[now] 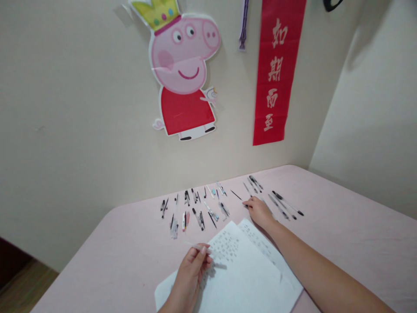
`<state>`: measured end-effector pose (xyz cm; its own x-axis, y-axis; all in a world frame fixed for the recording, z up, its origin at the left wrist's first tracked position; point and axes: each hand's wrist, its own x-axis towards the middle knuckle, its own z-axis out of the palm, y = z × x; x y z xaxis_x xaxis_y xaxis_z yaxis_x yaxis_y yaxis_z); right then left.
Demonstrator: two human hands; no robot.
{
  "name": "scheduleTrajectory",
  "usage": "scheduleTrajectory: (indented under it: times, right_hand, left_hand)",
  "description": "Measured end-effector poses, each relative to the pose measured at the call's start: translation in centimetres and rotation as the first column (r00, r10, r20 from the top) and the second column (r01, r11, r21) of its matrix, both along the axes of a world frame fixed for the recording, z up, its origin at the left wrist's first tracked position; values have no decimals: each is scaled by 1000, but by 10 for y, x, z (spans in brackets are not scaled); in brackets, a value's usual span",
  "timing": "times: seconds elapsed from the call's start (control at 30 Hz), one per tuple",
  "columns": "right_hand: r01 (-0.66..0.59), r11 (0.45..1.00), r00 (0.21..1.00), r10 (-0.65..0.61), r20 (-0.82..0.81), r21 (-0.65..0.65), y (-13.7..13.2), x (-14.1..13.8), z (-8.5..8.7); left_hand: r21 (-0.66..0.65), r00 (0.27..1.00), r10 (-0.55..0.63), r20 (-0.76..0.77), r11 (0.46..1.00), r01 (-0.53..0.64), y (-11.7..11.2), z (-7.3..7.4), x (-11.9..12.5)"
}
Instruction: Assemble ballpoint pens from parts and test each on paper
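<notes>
My left hand (190,274) is pinched shut on a clear pen barrel (195,247) just over the left edge of the written white paper sheets (247,269). My right hand (259,211) reaches forward past the paper, fingers curled down onto a pen part among the row of pens and pen parts (202,208) scattered along the far side of the pink table (130,261). Whether that hand grips the part is hidden by its fingers. More dark pens (285,204) lie to the right of the right hand.
A cartoon pig cutout (184,69) and a red banner with gold characters (276,74) hang on the beige wall behind the table. A second wall closes the corner on the right. The table's left edge drops to a wooden floor (22,287).
</notes>
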<state>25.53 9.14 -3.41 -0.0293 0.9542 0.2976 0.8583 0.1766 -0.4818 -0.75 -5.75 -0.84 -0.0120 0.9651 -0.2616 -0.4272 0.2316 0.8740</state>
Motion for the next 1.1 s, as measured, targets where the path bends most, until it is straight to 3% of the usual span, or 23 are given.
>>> scheduleTrajectory:
  times: [0.37,0.77,1.1]
  right_hand:
    - [68,998,997,-68,23,8,6,6,-4]
    - [6,996,997,-12,73,85,4,4,-2]
    - [61,996,996,-65,63,69,7,6,-4]
  left_hand:
    - [-17,997,32,76,999,-31,4,2,-1]
    - [-52,993,81,81,996,-77,7,4,-2]
    - [-59,990,100,94,994,-95,8,4,-2]
